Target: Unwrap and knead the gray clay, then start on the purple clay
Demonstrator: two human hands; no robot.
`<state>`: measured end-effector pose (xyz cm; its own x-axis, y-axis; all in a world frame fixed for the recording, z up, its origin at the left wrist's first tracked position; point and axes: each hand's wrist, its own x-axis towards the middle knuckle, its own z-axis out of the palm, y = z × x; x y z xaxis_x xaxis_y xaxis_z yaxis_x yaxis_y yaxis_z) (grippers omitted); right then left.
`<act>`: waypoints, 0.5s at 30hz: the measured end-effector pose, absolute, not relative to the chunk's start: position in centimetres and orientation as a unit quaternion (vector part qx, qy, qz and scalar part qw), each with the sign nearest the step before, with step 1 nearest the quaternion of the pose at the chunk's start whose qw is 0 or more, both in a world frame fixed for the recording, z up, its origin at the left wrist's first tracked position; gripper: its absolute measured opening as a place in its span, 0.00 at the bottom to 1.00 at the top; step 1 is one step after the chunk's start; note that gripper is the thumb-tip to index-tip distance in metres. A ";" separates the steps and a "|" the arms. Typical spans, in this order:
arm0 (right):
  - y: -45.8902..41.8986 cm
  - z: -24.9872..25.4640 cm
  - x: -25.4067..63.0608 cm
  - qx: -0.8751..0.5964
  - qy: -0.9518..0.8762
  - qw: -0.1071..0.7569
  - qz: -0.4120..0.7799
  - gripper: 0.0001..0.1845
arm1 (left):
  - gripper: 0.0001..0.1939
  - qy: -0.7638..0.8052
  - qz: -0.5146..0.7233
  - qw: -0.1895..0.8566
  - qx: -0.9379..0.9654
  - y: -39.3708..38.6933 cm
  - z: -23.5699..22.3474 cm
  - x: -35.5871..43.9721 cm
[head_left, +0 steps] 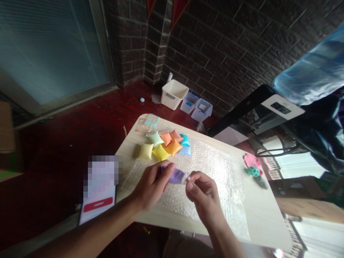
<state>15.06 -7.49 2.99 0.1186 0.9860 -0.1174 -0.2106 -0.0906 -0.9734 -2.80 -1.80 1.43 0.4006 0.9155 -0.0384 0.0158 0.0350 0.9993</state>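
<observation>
Above the bubble wrap, my left hand (154, 181) grips a small purple packet (176, 176) between thumb and fingers. The thumb and fingertips of my right hand (203, 191) pinch at the packet's clear, whitish end. Just beyond my left hand lies a cluster of several pillow-shaped packets, among them a yellow packet (160, 152), an orange packet (173, 147), a pale green packet (154, 138) and a light blue packet (185, 150). A sheet of bubble wrap (215, 172) lies under both hands.
The pale wooden table (264, 215) bears a clear bag (147, 123) at the far left corner. A pink object (252, 161) and a green object (253, 171) lie at the right edge. A white bin (174, 95) and clear boxes (201, 110) stand on the floor. A phone (99, 190) is at left.
</observation>
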 end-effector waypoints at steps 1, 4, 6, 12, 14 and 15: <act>-7.5 3.1 15.0 -0.512 -0.403 0.545 0.527 0.11 | 0.27 0.409 0.378 0.589 0.586 -1.8 1.4 -2.8; -7.4 3.3 14.9 -0.539 -0.431 0.526 0.497 0.16 | 0.27 0.418 0.376 0.558 0.611 -1.8 1.7 -2.9; -7.4 3.2 14.9 -0.553 -0.420 0.525 0.491 0.17 | 0.22 0.404 0.374 0.544 0.634 -1.8 1.9 -2.9; -7.5 2.4 15.4 -0.533 -0.349 0.549 0.541 0.16 | 0.18 0.351 0.390 0.543 0.655 -1.7 1.9 -2.6; -7.4 2.5 15.4 -0.522 -0.317 0.560 0.560 0.17 | 0.15 0.340 0.400 0.521 0.673 -1.7 1.8 -2.6; -7.3 2.6 15.3 -0.517 -0.299 0.565 0.569 0.18 | 0.14 0.335 0.404 0.504 0.686 -1.7 1.7 -2.7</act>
